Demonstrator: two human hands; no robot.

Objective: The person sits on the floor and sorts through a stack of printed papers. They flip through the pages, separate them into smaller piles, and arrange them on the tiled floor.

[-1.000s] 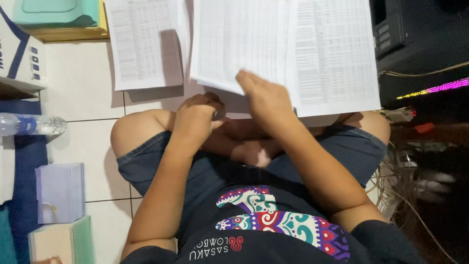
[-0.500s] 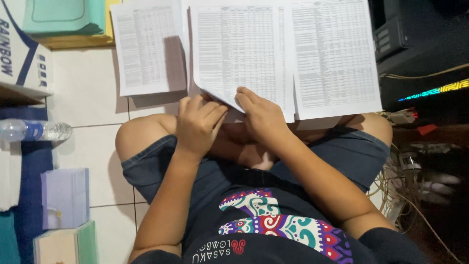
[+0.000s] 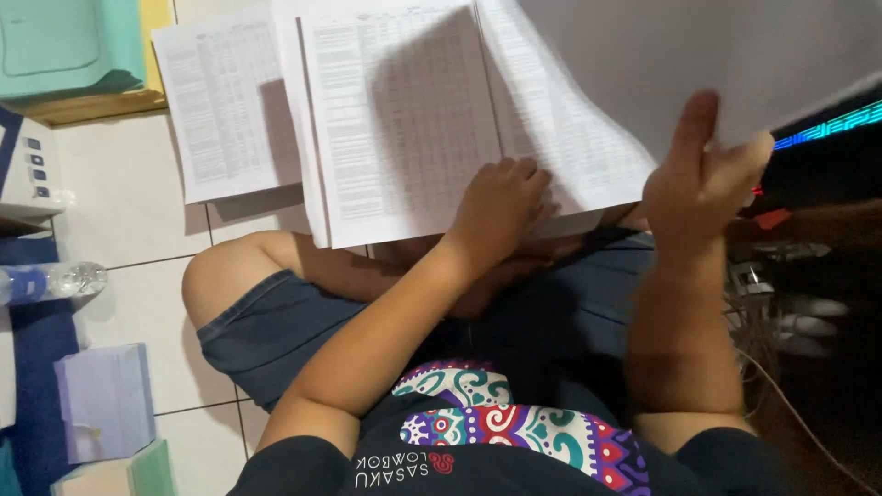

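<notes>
- Big change from a second ago: the right hand (image 3: 703, 179) was down low on the printed sheets with the left one, and now it's up at the right, lifting a blank-backed sheet (image 3: 698, 55) that fills the top right of the view. My guess is a page is being turned or peeled off the pile.
- That right hand pinches the sheet's lower edge, thumb up in front, the other fingers behind the paper.
- The left hand (image 3: 501, 207) has slid onto the stack (image 3: 400, 119) and lies on it with fingers curled, pressing it near the lower right corner. Nothing pinched there.
- The stack of printed tables lies on the floor (image 3: 119, 202) in front of the knees, its near edge over the person's crossed legs; half a second ago it lay much the same.
- One more printed page (image 3: 225, 106) lies flat on the floor tiles just left of the stack, partly tucked under it.
- Far left corner of the floor: teal folders (image 3: 64, 46) on top of a yellow one.
- Left edge: a white box (image 3: 28, 170) with dark blue markings, and below it a clear bottle (image 3: 50, 280) on its side with a blue label.
- Near left corner: a pale lilac pack (image 3: 106, 400), then a pale green one (image 3: 152, 470) under it.
- Right edge is dark, with a glowing teal strip (image 3: 827, 124) and some cables; can't make out more.
</notes>
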